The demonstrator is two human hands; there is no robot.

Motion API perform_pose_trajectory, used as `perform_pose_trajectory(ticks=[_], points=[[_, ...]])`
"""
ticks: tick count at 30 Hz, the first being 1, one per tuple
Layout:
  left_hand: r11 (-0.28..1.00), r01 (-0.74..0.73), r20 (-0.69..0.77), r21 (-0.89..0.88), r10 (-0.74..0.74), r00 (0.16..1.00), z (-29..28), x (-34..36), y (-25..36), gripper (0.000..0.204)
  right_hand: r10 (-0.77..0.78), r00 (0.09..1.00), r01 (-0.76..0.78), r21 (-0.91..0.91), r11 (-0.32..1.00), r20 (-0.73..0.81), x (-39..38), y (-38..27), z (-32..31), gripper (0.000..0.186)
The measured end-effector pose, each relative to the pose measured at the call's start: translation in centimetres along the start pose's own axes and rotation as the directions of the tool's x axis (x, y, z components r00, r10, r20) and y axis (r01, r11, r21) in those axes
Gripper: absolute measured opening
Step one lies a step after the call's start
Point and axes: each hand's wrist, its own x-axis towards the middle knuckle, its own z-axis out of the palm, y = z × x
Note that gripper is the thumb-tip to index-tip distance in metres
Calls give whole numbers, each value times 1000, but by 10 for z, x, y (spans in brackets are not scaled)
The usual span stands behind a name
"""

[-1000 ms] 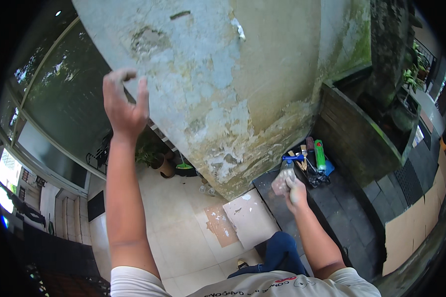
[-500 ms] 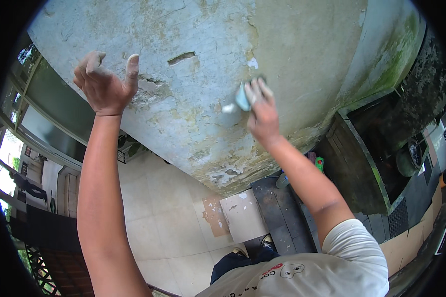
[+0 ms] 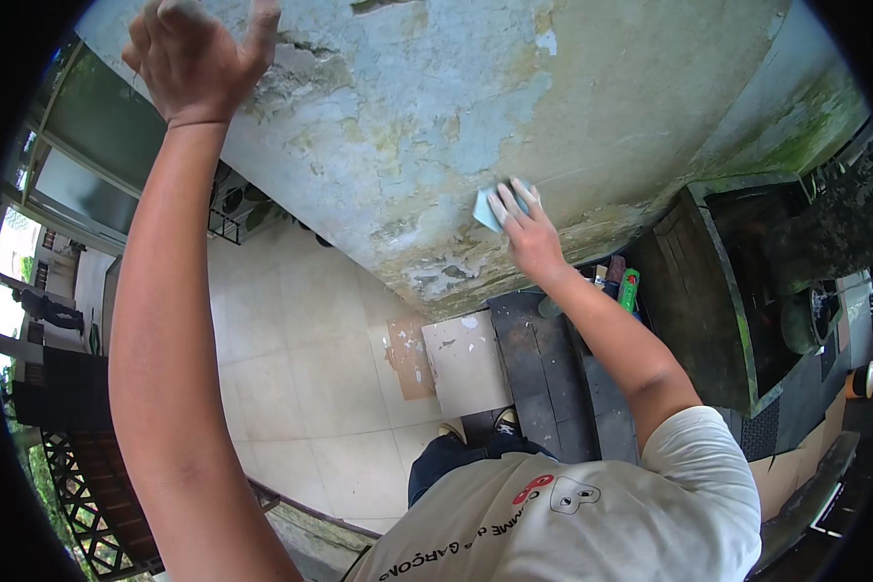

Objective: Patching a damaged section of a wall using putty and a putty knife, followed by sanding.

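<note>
A weathered wall (image 3: 630, 87) with peeling light-blue paint fills the upper view. My right hand (image 3: 529, 231) lies against its lower part, dusty fingers spread over a flat, angular light-blue piece (image 3: 487, 210). Whether this is a scraper or something else, I cannot tell. Patches of bare plaster (image 3: 446, 274) show below it. At the top left, my left hand (image 3: 194, 63) is raised by the wall's left edge, thumb apart and fingers partly bent, with dust on the tips. It holds nothing that I can see; the frame's edge cuts off the fingertips.
A dark stone basin (image 3: 747, 378) with mossy edges stands right of the wall. Near its base are a green package (image 3: 629, 289) and a bottle (image 3: 550, 307). Flakes lie on a cardboard sheet (image 3: 466, 364) beside dark steps (image 3: 538, 364). Pale tiles (image 3: 301, 388) cover the floor at left.
The view has tilted lower, so the wall sits higher in it. My right hand has moved down the wall with the light-blue piece. A white flake beside it is no longer seen.
</note>
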Motion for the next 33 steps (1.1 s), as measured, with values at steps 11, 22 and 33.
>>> perform_pose_trajectory(ticks=[11, 22, 33], points=[[999, 36, 3, 31, -36, 999, -15, 9, 27, 49, 5, 984, 1, 35, 999, -177, 43, -2, 4, 56], [996, 82, 58, 26, -84, 995, -19, 7, 29, 49, 95, 976, -97, -2, 995, -196, 53, -19, -17, 55], [995, 93, 54, 28, -95, 994, -15, 8, 31, 49, 604, 303, -397, 674, -623, 737, -59, -10, 100, 17]])
